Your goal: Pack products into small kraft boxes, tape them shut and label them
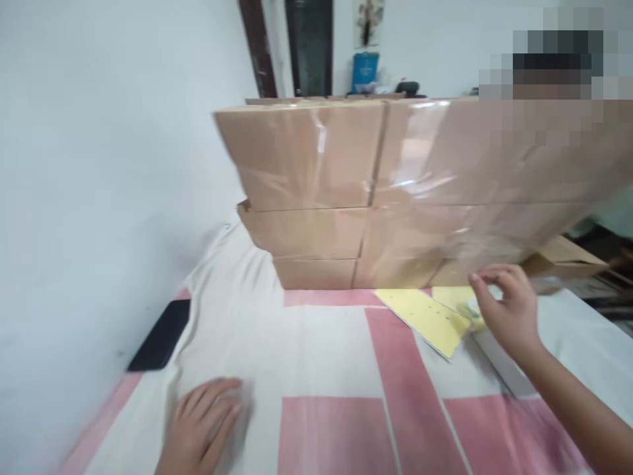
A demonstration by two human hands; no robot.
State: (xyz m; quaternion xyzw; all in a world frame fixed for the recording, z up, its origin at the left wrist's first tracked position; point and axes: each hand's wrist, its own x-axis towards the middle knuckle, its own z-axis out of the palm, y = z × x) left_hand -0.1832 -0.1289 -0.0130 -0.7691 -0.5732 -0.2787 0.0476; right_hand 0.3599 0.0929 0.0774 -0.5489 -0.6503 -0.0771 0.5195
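Yellow sheet [435, 323] lies near the right hand [509, 307], thumb and forefinger close, whether gripping I cannot tell; the left hand [202, 422], empty, is toward the left edge of the cloth [331, 356]. Cardboard boxes [311, 158] stand beyond. Reaching seems in hand; the next move likely calls for a light pinch.

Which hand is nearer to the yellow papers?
Right: the right hand is by the right end of the yellow papers; the left hand is well off to their left.
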